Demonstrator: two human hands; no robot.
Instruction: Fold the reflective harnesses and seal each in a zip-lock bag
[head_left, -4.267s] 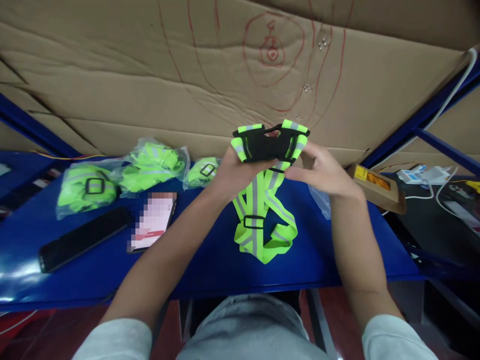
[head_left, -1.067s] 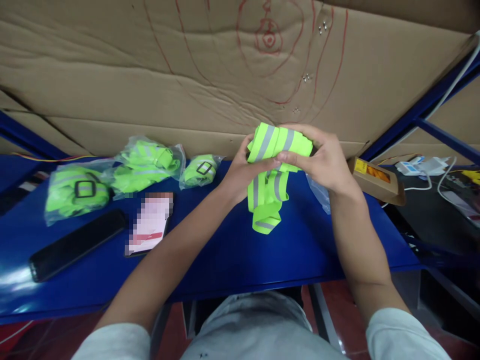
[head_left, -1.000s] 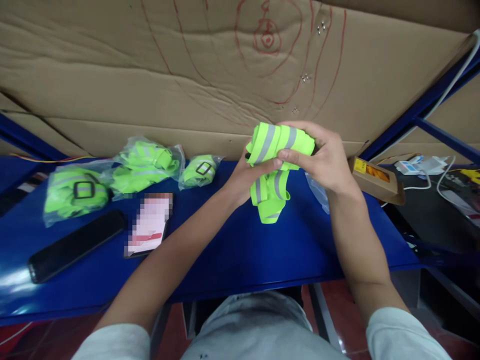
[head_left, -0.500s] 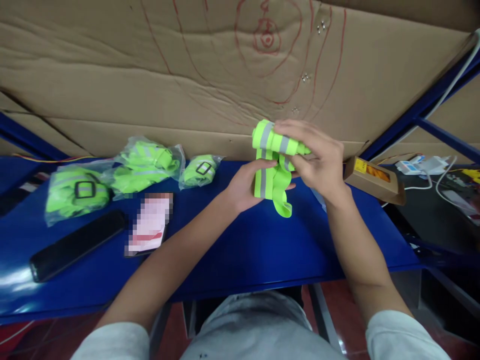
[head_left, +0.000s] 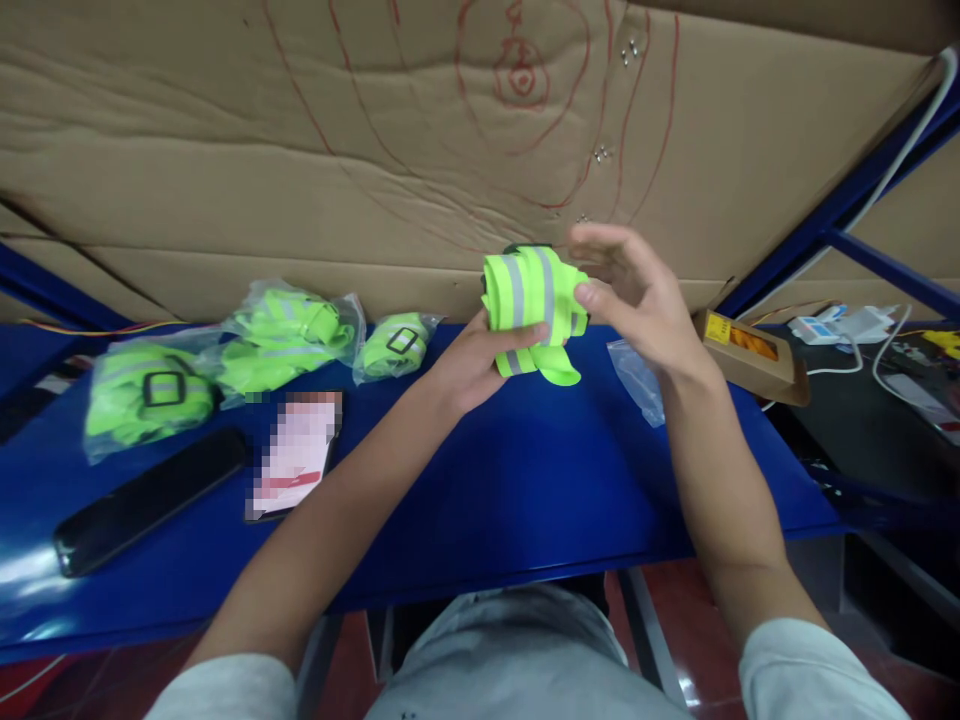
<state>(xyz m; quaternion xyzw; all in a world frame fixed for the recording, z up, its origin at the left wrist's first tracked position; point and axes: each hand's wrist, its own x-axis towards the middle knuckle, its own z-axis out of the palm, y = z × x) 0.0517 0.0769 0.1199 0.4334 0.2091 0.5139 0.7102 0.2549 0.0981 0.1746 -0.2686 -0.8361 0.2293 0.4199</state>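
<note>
A neon-green reflective strap bundle (head_left: 529, 300) with grey stripes is rolled up in the air above the blue table (head_left: 480, 490). My left hand (head_left: 472, 365) cups it from below, fingers closed on the roll. My right hand (head_left: 637, 300) presses its thumb against the right side of the roll, its other fingers spread and lifted. A short green loop hangs under the roll.
Three clear bags of green straps (head_left: 150, 395) (head_left: 289, 335) (head_left: 397, 345) lie at the back left. A black phone (head_left: 146, 500) and a second phone (head_left: 292, 455) lie in front of them. An empty clear bag (head_left: 637, 375) and a small cardboard box (head_left: 750, 350) sit right. Cardboard (head_left: 300, 150) lines the back.
The hanging straps have been wound up into a compact roll. The right hand has loosened from a full grip to a thumb touch with the fingers raised.
</note>
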